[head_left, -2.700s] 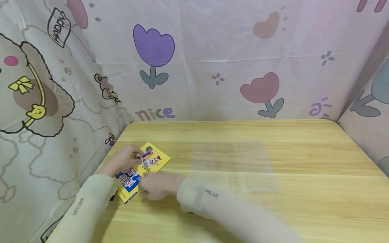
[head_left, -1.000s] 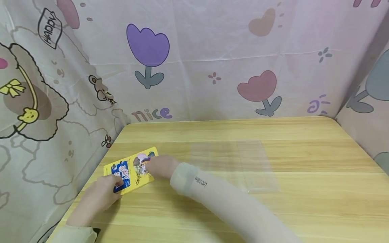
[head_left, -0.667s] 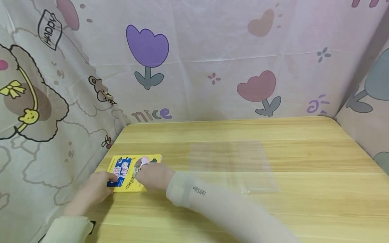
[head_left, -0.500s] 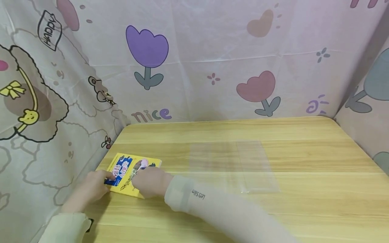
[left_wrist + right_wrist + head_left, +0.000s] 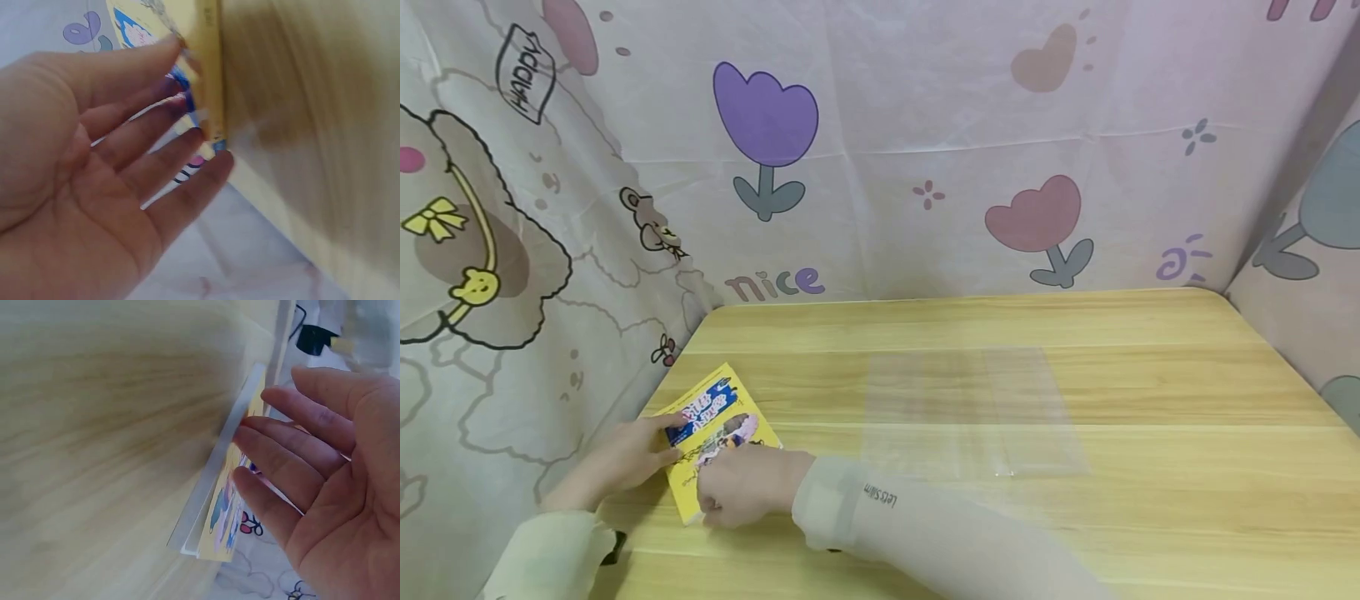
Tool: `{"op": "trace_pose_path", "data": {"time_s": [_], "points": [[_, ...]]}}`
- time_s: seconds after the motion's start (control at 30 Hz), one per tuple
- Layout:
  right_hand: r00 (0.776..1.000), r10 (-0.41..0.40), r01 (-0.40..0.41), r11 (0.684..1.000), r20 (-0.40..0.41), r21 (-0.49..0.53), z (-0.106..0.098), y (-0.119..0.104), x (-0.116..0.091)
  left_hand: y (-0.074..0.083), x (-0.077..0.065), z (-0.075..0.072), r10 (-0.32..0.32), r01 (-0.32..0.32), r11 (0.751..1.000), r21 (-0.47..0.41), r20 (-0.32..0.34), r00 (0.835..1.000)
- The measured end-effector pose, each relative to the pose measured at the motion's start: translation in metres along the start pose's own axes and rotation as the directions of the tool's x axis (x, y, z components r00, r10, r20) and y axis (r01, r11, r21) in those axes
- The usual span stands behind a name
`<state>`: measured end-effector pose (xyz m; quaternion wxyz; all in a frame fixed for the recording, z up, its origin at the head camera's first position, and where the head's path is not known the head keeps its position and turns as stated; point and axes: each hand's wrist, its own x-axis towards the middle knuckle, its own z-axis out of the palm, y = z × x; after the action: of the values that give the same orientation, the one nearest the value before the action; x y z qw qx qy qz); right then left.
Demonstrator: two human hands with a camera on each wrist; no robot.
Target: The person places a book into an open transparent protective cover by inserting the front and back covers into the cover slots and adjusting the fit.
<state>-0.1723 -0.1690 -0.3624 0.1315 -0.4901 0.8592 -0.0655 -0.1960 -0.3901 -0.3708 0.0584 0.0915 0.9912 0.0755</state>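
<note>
A yellow book (image 5: pixel 760 429) with a blue title panel and a cartoon picture lies cover up at the left side of the table. My left hand (image 5: pixel 621 458) touches its left edge, with fingertips over the cover. In the left wrist view the fingers of the left hand (image 5: pixel 131 144) reach out fairly straight to the book's spine (image 5: pixel 214 69). My right hand (image 5: pixel 748 483) is at the book's near right side and covers part of the picture. Loosely bent fingers of the right hand (image 5: pixel 300 444) meet the book's white page edge (image 5: pixel 215 456) in the right wrist view.
A clear plastic sheet or sleeve (image 5: pixel 1030 417) lies flat on the wooden table (image 5: pixel 1187 400), right of the book. Printed cloth (image 5: pixel 880 225) hangs behind the table and along both sides. The left cloth (image 5: pixel 602 392) comes close to the left hand.
The book has turned clockwise on the table, its title panel going from the left to the far side. My right hand has moved left and nearer; the left hand stays at the book's left edge.
</note>
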Motion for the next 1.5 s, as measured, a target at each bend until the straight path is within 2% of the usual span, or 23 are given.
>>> {"op": "trace_pose_path", "data": {"time_s": [0.1,0.23,0.4,0.6,0.8,1.07,1.33,1.5], "points": [[0.998,0.055,-0.055,0.998,-0.029,0.013,-0.002,0.003,0.001,-0.005,0.000,0.002,-0.006,0.005,1.000,-0.021,-0.053,0.999],[0.979,0.143,-0.153,0.986,-0.149,-0.062,-0.003,0.013,0.001,-0.010,0.002,0.001,-0.079,0.077,0.996,-0.034,-0.067,0.995],[0.940,0.227,-0.255,0.963,-0.255,-0.085,0.003,0.030,-0.001,-0.013,0.005,-0.003,-0.203,0.205,0.976,-0.081,0.032,0.979],[0.917,0.299,-0.314,0.949,-0.265,-0.017,0.005,0.038,-0.002,-0.020,0.010,-0.005,-0.293,0.307,0.940,-0.150,0.106,0.950],[0.918,0.312,-0.310,0.949,-0.243,0.047,0.003,0.041,0.001,-0.024,0.013,-0.006,-0.311,0.332,0.920,-0.208,0.130,0.942],[0.921,0.289,-0.296,0.955,-0.261,0.011,0.002,0.040,0.002,-0.028,0.019,-0.009,-0.317,0.342,0.916,-0.211,0.142,0.938],[0.922,0.270,-0.291,0.956,-0.278,-0.036,0.004,0.040,0.002,-0.028,0.023,-0.011,-0.353,0.382,0.891,-0.245,0.155,0.923],[0.922,0.277,-0.294,0.955,-0.270,-0.026,0.005,0.040,0.002,-0.030,0.023,-0.011,-0.349,0.373,0.875,-0.308,0.134,0.928]]}}
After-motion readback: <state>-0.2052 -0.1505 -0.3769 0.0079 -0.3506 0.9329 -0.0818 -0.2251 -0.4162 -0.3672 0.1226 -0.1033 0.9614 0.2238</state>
